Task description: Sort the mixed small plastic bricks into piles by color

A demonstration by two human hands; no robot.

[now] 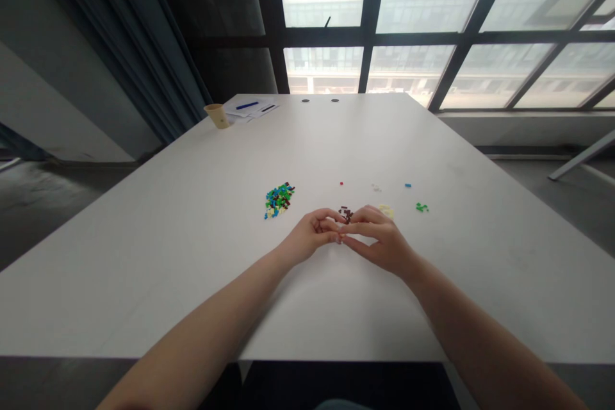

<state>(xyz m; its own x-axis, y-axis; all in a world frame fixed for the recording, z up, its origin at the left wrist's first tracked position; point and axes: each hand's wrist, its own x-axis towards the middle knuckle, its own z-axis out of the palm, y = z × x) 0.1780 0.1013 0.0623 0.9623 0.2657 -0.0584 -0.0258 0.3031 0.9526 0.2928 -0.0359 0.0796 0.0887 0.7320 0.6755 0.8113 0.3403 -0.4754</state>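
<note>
My left hand [314, 232] and my right hand [377, 236] meet fingertip to fingertip, low over the white table [202, 224]. Their fingers are pinched together; whatever lies between them is too small and covered to name. Just beyond the fingertips is a cluster of small dark brown bricks [346, 213], partly hidden. Pale yellow bricks [386, 210] show behind my right hand. Green bricks [421, 207] lie farther right. A mixed pile of small coloured bricks [278, 200] rests to the left of my left hand.
Farther back on the table sit a red brick [341, 183], white bricks [376, 188] and a blue brick [408, 186]. At the far left edge stand a paper cup [218, 116] and papers [240, 113] with a blue pen [246, 106]. Windows line the far side.
</note>
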